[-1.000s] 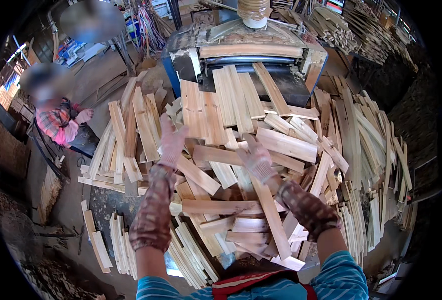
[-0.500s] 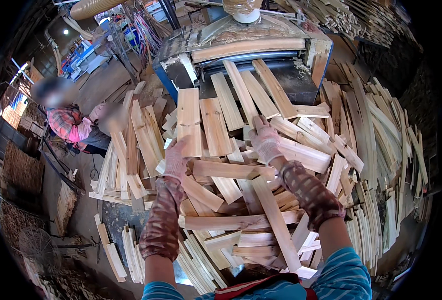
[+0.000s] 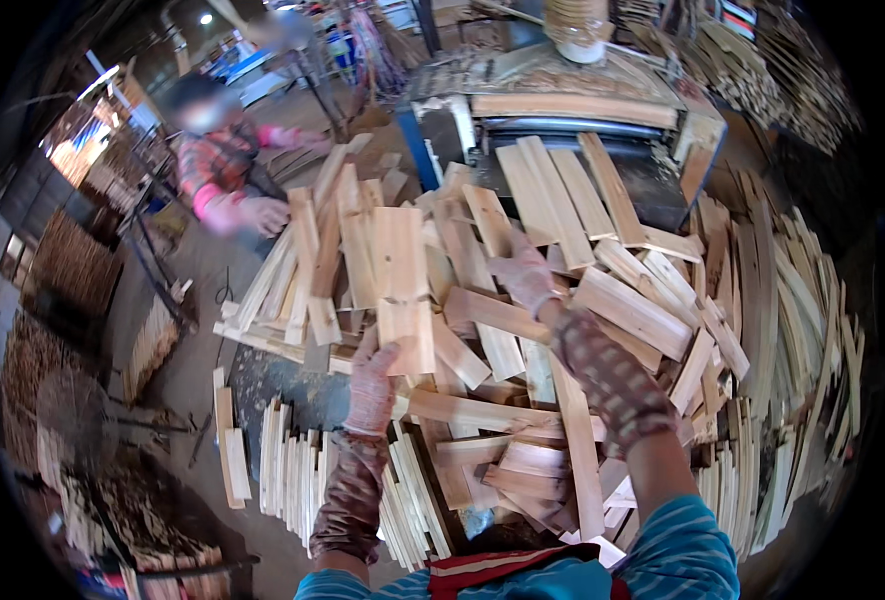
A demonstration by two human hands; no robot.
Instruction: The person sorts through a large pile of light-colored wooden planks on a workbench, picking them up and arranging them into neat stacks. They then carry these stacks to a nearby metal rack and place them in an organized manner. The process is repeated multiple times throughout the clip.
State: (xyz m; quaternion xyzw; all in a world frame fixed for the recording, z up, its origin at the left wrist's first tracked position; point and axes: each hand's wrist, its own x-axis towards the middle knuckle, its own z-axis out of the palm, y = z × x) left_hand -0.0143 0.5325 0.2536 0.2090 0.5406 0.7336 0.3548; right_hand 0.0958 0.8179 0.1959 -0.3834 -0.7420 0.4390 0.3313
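Observation:
My left hand (image 3: 371, 380), in a pale knit glove, is closed on the lower left edge of a wooden board (image 3: 401, 270). The board stands nearly upright over the heap and has a dark knot band across it. My right hand (image 3: 525, 275), also gloved, is at the lower end of another short board (image 3: 488, 215). Its fingers are blurred, so I cannot tell whether they grip that board. Several boards (image 3: 553, 195) lie side by side beyond it, leaning from the machine's outlet onto the heap. A loose plank (image 3: 503, 312) lies crosswise below my right hand.
A planer-like machine (image 3: 573, 105) with a roller slot and a hose on top stands ahead. Boards in rows (image 3: 293, 465) stand at the near left. Long strips (image 3: 773, 300) are piled at the right. Another person (image 3: 228, 170) in a plaid top works at the far left.
My left hand has drawn its board nearer, away from the machine. My right hand has left the long board it touched and shifted nearer the middle. The view has turned left.

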